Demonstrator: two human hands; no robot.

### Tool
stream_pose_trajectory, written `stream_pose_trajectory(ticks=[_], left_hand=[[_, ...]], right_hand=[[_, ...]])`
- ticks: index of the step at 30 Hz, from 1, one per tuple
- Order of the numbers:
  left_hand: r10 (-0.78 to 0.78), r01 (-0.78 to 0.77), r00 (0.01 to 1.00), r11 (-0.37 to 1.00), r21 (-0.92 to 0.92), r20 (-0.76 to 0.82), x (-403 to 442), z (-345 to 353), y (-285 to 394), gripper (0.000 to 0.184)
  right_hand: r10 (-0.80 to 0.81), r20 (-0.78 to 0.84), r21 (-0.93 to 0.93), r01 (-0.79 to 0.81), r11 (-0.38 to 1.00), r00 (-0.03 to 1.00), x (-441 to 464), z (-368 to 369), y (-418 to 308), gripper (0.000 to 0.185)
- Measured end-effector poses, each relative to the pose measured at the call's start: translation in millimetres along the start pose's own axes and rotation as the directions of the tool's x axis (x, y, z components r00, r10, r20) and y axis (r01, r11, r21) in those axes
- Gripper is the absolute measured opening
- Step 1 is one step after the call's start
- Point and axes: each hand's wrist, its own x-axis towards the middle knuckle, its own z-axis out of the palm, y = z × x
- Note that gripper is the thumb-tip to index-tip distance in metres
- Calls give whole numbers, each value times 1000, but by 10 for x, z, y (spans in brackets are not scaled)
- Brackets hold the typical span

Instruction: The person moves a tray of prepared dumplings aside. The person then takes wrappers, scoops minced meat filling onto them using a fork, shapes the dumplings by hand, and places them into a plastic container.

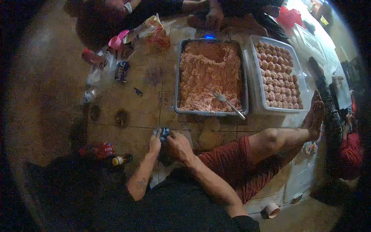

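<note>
Close in front of my body, my left hand and my right hand are closed on a small crumpled blue-grey thing. Its kind is too blurred to make out. Just beyond them sits a grey tub filled with ground meat. A fork-like metal utensil rests on the meat, its handle lying over the tub's near right corner. To the right of it, a clear plastic box contains rows of meatballs.
Tiled floor lies underneath. A dark blue packet, a small black object and plastic wrappers lie left. A bottle is near my left side, a cup at lower right. Other people sit opposite and at right.
</note>
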Motion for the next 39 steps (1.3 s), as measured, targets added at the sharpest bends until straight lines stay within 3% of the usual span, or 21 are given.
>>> stream_pose_trajectory(ticks=[2,3,5,6,8,10,12,16,19,22,26,28,30,31,33,34,35,36,37,38,39], left_hand=[[12,14,926,998,67,-378,481,79,-448,65],[9,16,925,998,64,-379,497,-23,-438,65],[-68,83,933,996,27,-353,347,-284,-341,72],[-71,88,932,996,31,-355,60,-277,-211,72],[168,-110,972,943,315,-163,-642,-96,-95,72],[377,-365,925,847,387,46,-902,133,-368,70],[459,-486,873,794,366,163,-911,337,-630,68],[461,-519,855,771,370,238,-525,403,-579,65],[434,-466,885,806,365,170,22,400,-311,64],[441,-424,897,873,241,-21,512,334,-89,63],[576,-614,751,789,-19,-323,561,58,180,62],[630,-685,684,728,-27,-368,200,-38,359,63],[701,-764,594,646,-1,-395,-208,-74,440,66],[613,-675,693,737,-42,-379,-204,56,-62,73],[647,-662,740,749,-29,-184,9,253,-1618,92],[579,-578,815,815,-38,14,-216,479,-1614,93],[482,-492,851,871,-5,211,-448,704,-1588,94],[480,-490,851,871,-4,211,-537,560,-1465,94],[406,-426,859,905,-3,312,-573,346,-1241,101],[328,-362,850,932,3,411,-609,192,-944,108],[476,-470,823,877,-98,310,-637,120,-548,103]], right_hand=[[20,-281,61,-3,998,960,-47,-59,37,14],[18,-278,59,-2,998,961,-59,-164,22,14],[229,-484,157,-174,972,845,-90,-424,-69,21],[233,-480,162,-175,971,846,-83,-487,-47,21],[576,-380,418,-422,805,724,-45,-581,4,35],[569,-367,423,-413,806,736,-47,-494,72,36],[573,-283,444,-425,789,769,-42,-492,22,36],[557,-312,481,-378,791,770,-125,-375,9,37],[523,-314,399,-390,830,792,-45,-454,22,37],[562,-191,378,-468,799,805,-59,-411,82,33],[559,-193,377,-465,801,806,-90,-367,148,30],[537,-175,386,-444,809,825,-86,-328,139,31],[527,-45,497,-439,749,849,-39,-152,199,30],[523,-40,500,-436,748,852,-21,-3,225,30],[513,57,425,-486,764,857,-78,242,264,33],[508,89,398,-498,770,857,-124,298,284,34],[309,-68,429,-252,867,948,-218,259,344,33],[96,-227,418,7,908,969,-324,243,383,33],[356,36,301,-349,887,934,-380,450,599,34],[354,31,296,-347,890,935,-328,325,524,34],[346,-66,500,-269,823,936,-269,106,327,35]])
